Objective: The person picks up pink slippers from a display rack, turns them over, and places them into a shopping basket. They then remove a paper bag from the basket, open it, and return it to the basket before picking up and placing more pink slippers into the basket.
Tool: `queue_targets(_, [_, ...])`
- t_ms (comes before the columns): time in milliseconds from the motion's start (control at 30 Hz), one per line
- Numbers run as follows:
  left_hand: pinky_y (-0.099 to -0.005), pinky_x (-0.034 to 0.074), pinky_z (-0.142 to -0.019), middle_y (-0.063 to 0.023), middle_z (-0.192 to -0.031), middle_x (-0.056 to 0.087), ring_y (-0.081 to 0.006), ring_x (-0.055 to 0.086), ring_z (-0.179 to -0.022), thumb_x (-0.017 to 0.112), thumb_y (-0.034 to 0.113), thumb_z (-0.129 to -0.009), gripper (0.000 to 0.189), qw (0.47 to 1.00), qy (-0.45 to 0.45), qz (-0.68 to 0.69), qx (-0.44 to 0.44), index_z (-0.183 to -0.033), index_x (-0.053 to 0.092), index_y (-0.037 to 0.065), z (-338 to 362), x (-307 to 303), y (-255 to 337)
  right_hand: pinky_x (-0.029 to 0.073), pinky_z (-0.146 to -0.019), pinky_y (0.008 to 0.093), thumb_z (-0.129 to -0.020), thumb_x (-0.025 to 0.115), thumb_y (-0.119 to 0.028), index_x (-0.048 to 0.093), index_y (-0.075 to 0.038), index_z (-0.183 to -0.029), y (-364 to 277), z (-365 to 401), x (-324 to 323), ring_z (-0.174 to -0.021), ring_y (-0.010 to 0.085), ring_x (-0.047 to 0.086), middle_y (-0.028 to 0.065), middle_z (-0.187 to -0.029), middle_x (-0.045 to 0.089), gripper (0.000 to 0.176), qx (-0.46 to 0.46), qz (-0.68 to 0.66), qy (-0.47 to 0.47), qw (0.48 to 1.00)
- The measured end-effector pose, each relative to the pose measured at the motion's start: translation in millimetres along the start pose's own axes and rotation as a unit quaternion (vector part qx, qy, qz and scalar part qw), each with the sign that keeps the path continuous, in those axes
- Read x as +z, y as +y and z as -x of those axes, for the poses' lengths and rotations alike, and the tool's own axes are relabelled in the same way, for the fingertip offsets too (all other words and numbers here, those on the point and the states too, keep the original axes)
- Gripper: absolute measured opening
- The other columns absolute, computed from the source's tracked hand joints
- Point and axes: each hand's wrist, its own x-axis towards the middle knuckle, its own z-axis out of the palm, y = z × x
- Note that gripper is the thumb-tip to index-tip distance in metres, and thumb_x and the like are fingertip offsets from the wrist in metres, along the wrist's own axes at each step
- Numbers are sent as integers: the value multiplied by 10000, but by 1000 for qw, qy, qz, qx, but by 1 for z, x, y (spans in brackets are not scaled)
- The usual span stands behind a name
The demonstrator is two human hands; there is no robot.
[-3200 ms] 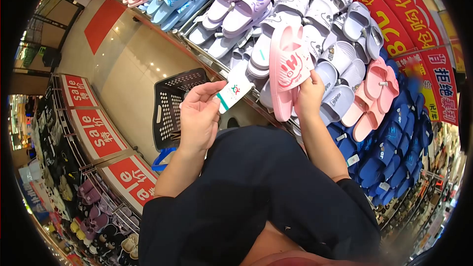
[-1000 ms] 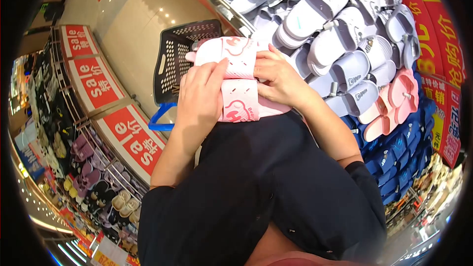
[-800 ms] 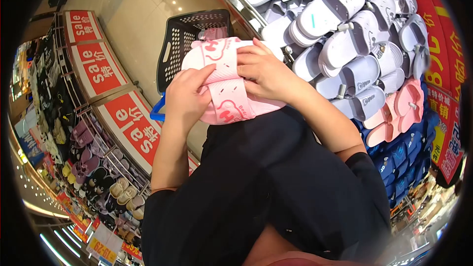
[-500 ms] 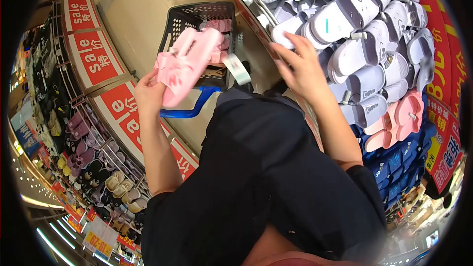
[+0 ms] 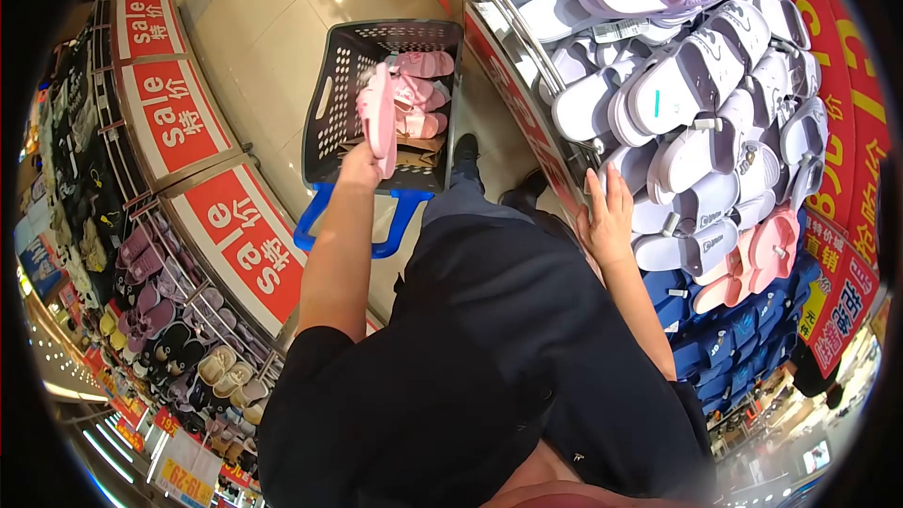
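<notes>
A pair of pink slippers (image 5: 380,122) is in my left hand (image 5: 361,167), gripped at one end and held edge-on over the shopping basket. Black and perforated, the basket (image 5: 324,146) has a blue handle and holds several pink slippers (image 5: 425,64) and something brown at its bottom. My right hand (image 5: 607,216) has its fingers spread at the edge of the display rack, beside the grey-white slippers (image 5: 673,99), and holds nothing.
On the right, the rack also carries pink slippers (image 5: 773,243) and dark blue slippers (image 5: 743,343). Red sale signs (image 5: 174,118) line the shelf at left, above rows of shoes (image 5: 226,372). A metal rail (image 5: 517,14) edges the right display.
My left hand has moved right and up with the pink slippers, now turned edge-on above the basket. My right hand has lowered to the rack's edge. The view has shifted.
</notes>
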Motion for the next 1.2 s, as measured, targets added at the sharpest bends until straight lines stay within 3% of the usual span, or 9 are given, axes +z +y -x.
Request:
queue_targets(100, [-388,568,-832,-143,-1051,703,-274,694,-964,539,19,-929,227,994,97,-16,-43,-1112,660,-38,-60,-1,-22,380,-1081,488,-722,683,-43,548,-147,-1385,0,1,7,-1267,403,443,229,-1478,414,685,16,3,8,1000])
queue_targets(233, [-405,571,-763,-143,-1010,688,-276,689,-892,573,-12,-910,203,994,89,41,-39,-1103,633,-27,-155,-33,-47,382,-1080,482,-718,685,-45,596,-166,-1339,-2,0,8,-1262,396,441,218,-1478,418,639,23,8,13,1000])
queue_targets(333, [-412,574,-734,-152,-1030,679,-279,680,-918,594,1,-904,187,980,196,33,-17,-1086,621,-32,-136,10,-21,386,-1078,483,-711,686,-43,625,-171,-1306,-6,-2,6,-1251,394,446,213,-1476,422,612,35,14,13,999])
queue_targets(467, [-358,583,-754,-161,-1086,662,-267,676,-956,581,65,-937,234,982,179,45,-46,-1154,568,-23,-113,49,4,389,-1077,483,-686,690,-35,656,-180,-1267,-8,-2,6,-1238,387,453,205,-1478,424,599,42,13,17,999])
queue_targets(600, [-339,568,-799,-142,-1082,664,-252,668,-938,540,148,-965,231,990,-16,60,-126,-1158,567,25,-96,57,2,398,-1066,476,-663,692,-31,681,-175,-1217,-7,-2,6,-1225,382,465,196,-1470,439,572,41,1,30,999])
queue_targets(633, [-299,606,-690,-177,-997,674,-263,687,-858,468,179,-1004,203,995,10,4,-96,-1113,541,23,-84,62,-5,401,-1062,474,-662,692,-30,686,-172,-1204,-7,-2,5,-1221,382,469,193,-1466,445,560,41,-3,35,999])
queue_targets(933, [-287,530,-601,-55,-938,720,-196,673,-761,597,340,-980,282,969,-138,-196,-57,-1148,635,117,25,73,-48,412,-1028,468,-613,698,-78,676,-145,-1157,4,7,4,-1268,341,490,158,-1461,463,548,18,-70,63,995])
queue_targets(1033, [-217,482,-523,-26,-810,658,-133,630,-642,594,331,-997,223,936,-212,-274,-61,-991,617,109,46,69,-52,412,-1037,469,-615,730,-113,672,-146,-1149,10,16,9,-1268,339,496,158,-1459,469,538,13,-97,83,992])
queue_targets(1200, [-278,488,-580,-47,-921,693,-161,631,-709,619,305,-989,252,912,-207,-353,-31,-1086,609,73,95,80,-54,384,-1083,468,-673,730,-165,673,-170,-1162,11,27,11,-1308,356,469,157,-1485,446,493,23,-116,80,990])
